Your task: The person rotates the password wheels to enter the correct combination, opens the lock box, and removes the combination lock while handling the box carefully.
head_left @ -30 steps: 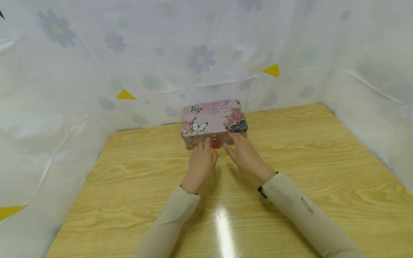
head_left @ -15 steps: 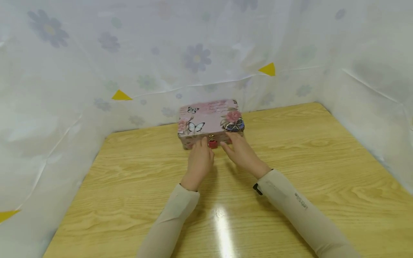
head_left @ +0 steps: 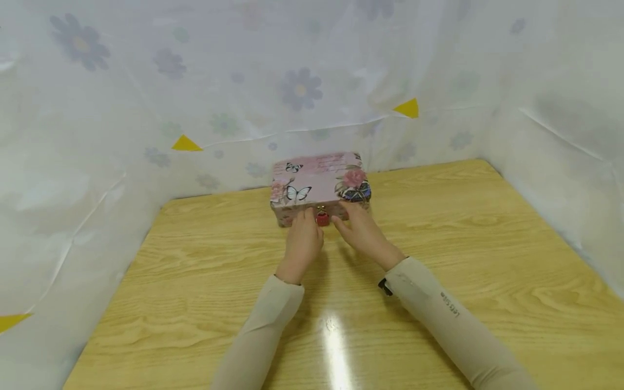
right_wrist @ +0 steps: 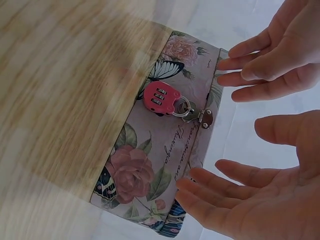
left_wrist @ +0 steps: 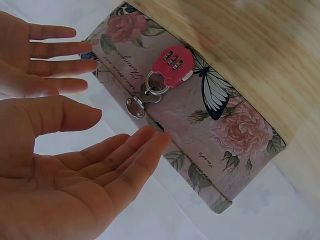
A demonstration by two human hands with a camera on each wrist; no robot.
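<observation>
A pink tin box [head_left: 317,181] with butterflies and roses stands on the table. From the metal clasp [left_wrist: 141,102] on its front hangs a small red combination padlock [left_wrist: 172,66], its number dials showing in both wrist views. My left hand [head_left: 303,241] is at the box's front, left of the padlock, fingers extended with the tips close to the lid's edge. On the padlock's other side my right hand [head_left: 364,232] reaches to the front edge, fingers loosely straight and thumb apart. Neither hand holds anything.
The wooden table [head_left: 205,303] runs wide around the box. Behind it hangs a white flower-print sheet [head_left: 234,81], which also encloses both sides. Yellow tape pieces [head_left: 187,143] mark the sheet.
My left fingertips and right hand have drawn slightly nearer the padlock and box front. The box and padlock stay where they were; the head view has shifted a little.
</observation>
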